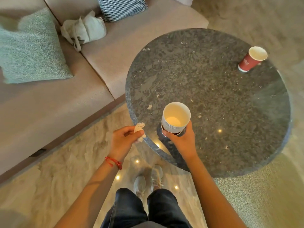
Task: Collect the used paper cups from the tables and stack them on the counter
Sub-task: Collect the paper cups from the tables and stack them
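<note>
My right hand (181, 139) grips a stack of paper cups (175, 117) from below, its rim white and open upward, above the near edge of the round dark stone table (213, 96). A single red paper cup (252, 59) stands upright at the table's far right edge, well beyond my reach. My left hand (125, 139) pinches a crumpled white tissue (139, 130) just off the table's near left edge.
A beige sofa (98, 63) runs along the left and back, with a teal cushion (31, 48), a patterned cushion (121, 7) and a grey cloth bag (83, 30). Glossy marble floor (65, 170) lies beneath my feet; carpet (271, 186) lies to the right.
</note>
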Action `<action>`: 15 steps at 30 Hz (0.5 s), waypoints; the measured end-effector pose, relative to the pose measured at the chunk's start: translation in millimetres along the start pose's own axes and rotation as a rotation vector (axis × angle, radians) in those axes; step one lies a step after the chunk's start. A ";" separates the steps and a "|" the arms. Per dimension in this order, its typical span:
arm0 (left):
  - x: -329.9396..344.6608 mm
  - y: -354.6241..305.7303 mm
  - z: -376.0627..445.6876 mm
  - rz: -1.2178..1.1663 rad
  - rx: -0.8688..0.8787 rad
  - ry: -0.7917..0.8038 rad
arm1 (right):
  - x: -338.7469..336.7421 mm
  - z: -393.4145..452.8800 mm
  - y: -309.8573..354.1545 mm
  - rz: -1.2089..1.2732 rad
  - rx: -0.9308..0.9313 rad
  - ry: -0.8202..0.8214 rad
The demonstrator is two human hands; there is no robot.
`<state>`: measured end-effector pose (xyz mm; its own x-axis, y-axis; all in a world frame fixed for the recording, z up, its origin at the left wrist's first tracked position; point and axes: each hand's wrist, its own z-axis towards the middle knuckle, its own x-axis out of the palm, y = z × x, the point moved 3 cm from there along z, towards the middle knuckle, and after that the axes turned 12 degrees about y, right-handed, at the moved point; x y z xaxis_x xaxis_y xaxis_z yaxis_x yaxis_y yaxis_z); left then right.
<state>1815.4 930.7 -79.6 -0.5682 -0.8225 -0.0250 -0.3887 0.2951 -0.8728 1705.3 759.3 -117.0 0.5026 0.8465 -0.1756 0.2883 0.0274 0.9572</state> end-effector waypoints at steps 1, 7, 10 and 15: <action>-0.3 1.2 -0.8 0.000 -0.002 -0.003 | 0.9 -0.1 -4.3 -0.001 0.003 -0.003; 0.9 3.0 -5.4 0.013 0.000 -0.037 | 7.4 -1.9 -24.0 -0.017 0.034 -0.002; 3.5 3.6 -7.4 0.005 0.005 -0.050 | 7.0 -0.6 -25.6 -0.034 0.052 -0.021; 7.2 8.9 -3.8 0.005 0.010 -0.034 | 2.7 -5.9 -25.7 0.040 0.044 0.001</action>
<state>1805.1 929.3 -85.7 -0.5450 -0.8372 -0.0459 -0.3783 0.2944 -0.8776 1694.4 764.1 -140.7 0.5137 0.8469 -0.1373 0.3038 -0.0299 0.9523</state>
